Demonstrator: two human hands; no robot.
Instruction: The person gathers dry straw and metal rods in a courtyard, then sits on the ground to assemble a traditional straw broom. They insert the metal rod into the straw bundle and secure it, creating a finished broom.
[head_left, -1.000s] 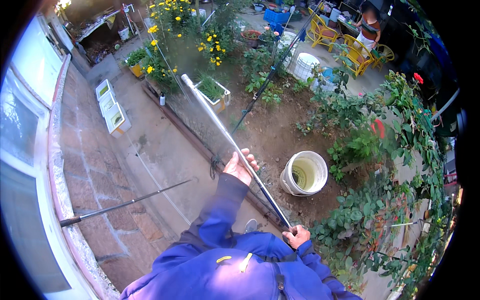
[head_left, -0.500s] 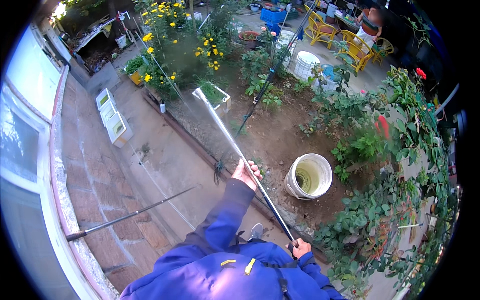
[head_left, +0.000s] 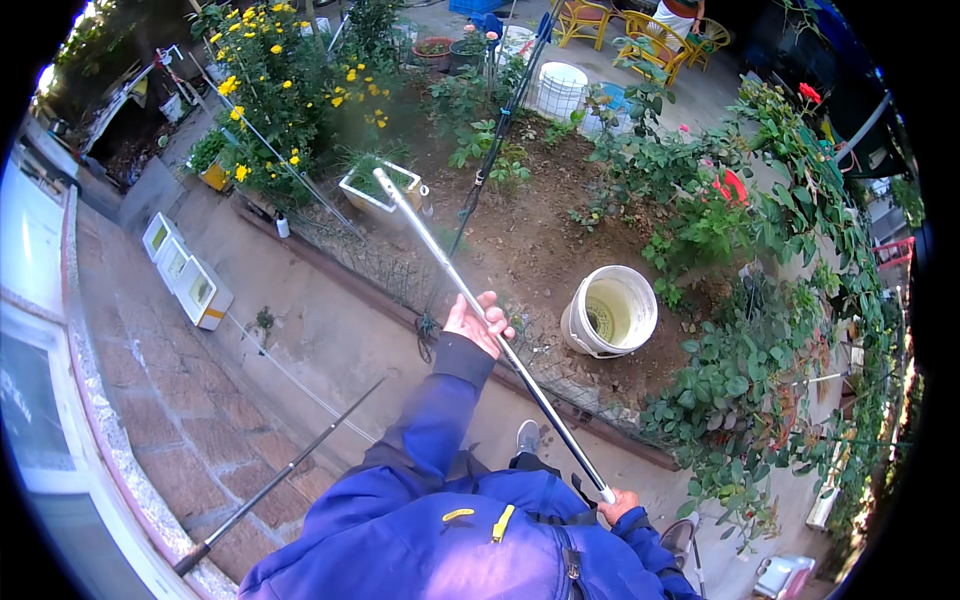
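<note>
A long silvery metal pole (head_left: 428, 238) slants across the middle, its far end above the planting bed and its near end close to my body. My left hand (head_left: 480, 322) has its fingers curled around the pole partway along, palm turned up. At the pole's pale near end, my right hand (head_left: 620, 506) is closed on it, low at the right of my jacket. The bright metal gives way to a darker stretch between my hands. A white bucket (head_left: 572, 318) stands on the soil to the right of the pole, its inside stained yellowish.
Another slim dark pole (head_left: 290, 466) leans across the brick ledge (head_left: 150, 425) at left. Several white boxes (head_left: 208, 298) line the paved path. A low brown border (head_left: 375, 304) edges the bed. Rose bushes (head_left: 735, 375) crowd the right side. A person (head_left: 680, 14) is near yellow chairs behind.
The view has turned, so the bed, bucket and boxes sit differently in it. Both hands still hold the pole. Its pale near end now shows at my right hand.
</note>
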